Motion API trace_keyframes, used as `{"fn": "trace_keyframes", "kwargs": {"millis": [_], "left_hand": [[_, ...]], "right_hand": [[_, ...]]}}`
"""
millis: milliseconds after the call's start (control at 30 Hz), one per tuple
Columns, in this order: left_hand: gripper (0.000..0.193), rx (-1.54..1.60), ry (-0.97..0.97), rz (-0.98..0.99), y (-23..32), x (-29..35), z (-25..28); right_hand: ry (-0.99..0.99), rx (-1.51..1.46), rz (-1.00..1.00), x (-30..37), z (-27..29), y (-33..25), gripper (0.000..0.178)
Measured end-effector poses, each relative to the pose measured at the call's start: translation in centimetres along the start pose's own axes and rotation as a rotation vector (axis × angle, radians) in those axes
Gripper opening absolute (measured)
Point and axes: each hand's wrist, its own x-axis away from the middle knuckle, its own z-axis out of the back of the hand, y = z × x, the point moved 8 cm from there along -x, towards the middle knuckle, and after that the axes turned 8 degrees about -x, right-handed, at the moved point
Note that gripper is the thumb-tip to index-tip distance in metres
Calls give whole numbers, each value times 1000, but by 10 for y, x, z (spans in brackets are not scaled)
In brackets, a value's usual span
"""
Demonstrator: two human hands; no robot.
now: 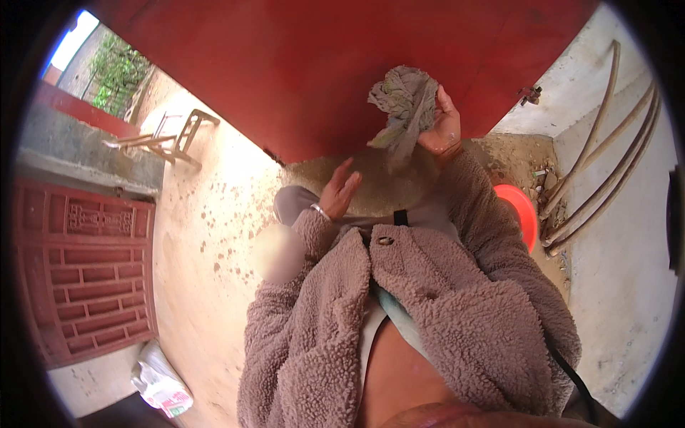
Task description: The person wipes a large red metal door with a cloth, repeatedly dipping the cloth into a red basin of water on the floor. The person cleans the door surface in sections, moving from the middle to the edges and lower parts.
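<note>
Floor (214, 335): one, pale tan, rough and bare-surfaced, strongly lit at the upper left, darker toward the right-hand wall. Directly on it:

Dark spots (221, 246), numerous, small, scattered over the left-centre stretch; wet or stained, cannot be told

Wooden chair (184, 135), one, open-framed, brown, at the upper left; exact posture unclear

Plastic bag (161, 381), one, white with red and green print, bulging, at the lower left

Basin (524, 214), one, bright orange-red, round-rimmed, at the right, partly hidden from view

Debris (548, 178), small mixed pieces in a loose strip just beside the basin, too small to identify
</note>
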Motion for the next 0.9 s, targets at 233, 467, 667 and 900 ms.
{"fn": "trace_keyframes", "kwargs": {"millis": [233, 467, 667, 900], "left_hand": [[72, 962, -199, -21, 98, 10, -27], [30, 911, 261, 100, 11, 24, 1], [22, 813, 249, 55, 22, 43, -1], [29, -421, 261, -103, 41, 42, -3]], "right_hand": [[42, 96, -242, 45, 3, 88, 40], [21, 1356, -15, 67, 57, 110, 32], [265, 105, -603, 110, 71, 166, 36], [313, 149, -670, 100, 177, 168, 36]]}}
